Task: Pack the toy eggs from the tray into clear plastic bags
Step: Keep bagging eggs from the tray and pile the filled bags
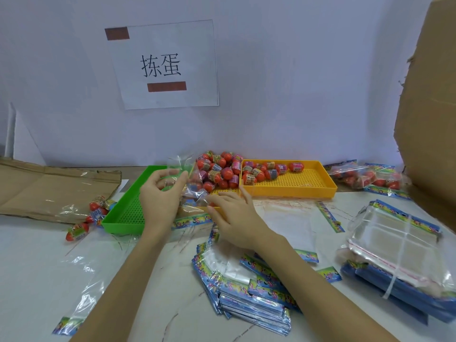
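Both hands' fingers [183,175] on bag [191,191]

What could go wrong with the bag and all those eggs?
1. The clear bag is held up by the left hand while the right hand sits at its lower end; if the grip slips, any eggs inside might spill.
2. The egg pile is heaped above the tray rim, so a bump could send eggs rolling onto the table.
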Demonstrator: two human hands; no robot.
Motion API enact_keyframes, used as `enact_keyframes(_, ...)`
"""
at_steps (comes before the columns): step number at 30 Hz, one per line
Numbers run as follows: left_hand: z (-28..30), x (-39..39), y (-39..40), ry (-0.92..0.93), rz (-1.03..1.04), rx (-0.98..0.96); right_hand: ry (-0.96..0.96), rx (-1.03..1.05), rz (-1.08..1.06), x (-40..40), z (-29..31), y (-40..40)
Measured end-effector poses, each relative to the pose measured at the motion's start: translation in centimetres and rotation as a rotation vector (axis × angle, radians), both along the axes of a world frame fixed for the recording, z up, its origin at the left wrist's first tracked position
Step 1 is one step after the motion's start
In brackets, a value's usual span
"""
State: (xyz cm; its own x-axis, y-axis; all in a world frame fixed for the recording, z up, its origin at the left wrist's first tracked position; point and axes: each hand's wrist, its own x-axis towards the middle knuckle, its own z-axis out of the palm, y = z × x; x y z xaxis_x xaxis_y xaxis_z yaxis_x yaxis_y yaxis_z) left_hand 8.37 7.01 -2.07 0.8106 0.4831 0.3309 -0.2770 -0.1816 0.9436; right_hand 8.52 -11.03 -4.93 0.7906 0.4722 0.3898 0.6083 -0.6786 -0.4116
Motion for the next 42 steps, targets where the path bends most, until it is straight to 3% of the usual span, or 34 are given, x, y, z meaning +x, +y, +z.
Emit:
enact_keyframes(4, 0.0, 0.0, -0.1, 0.001, -0.003, 0.012, -0.043, 0.089, -0.065, 0.0, -0.1, 0.2)
enact_keyframes(9, 0.3, -0.4, -0.3, -0.001, -0.032, 0.013, 0.004, 0.399, -0.129, 0.4, 0.3, -0.3)
enact_keyframes(14, 0.4, -0.6, -0.6, -0.008, -0.034, 0.043, 0.020, 0.085, -0.072, -0.1, -0.1, 0.0)
enact_keyframes(17, 0.4, -0.6, -0.6, -0.014, -0.049, 0.044, -0.055, 0.053, -0.065, -0.4, -0.3, 0.1)
enact_keyframes(25, 1.0, -1.2, -1.1, 0.010, -0.249, 0.012, 0.016, 0.457, -0.152, 0.2, 1.0, -1.0)
enact_keyframes(32, 0.6, -1.3, -2.0, 0.080, -0.456, 0.136, -0.085, 0.920, -0.227, -0.9, 4.8, -2.7)
enact_keyframes(36, 0.4, -1.5, -2.0, 0.051, -0.539, 0.223, -0.252, 0.678, -0.141, -1.9, 5.7, -3.1)
enact_keyframes(42, 0.4, -1.5, -2.4, 0.024, -0.586, 0.157, -0.435, 0.281, -0.101, -2.2, 5.6, -3.0)
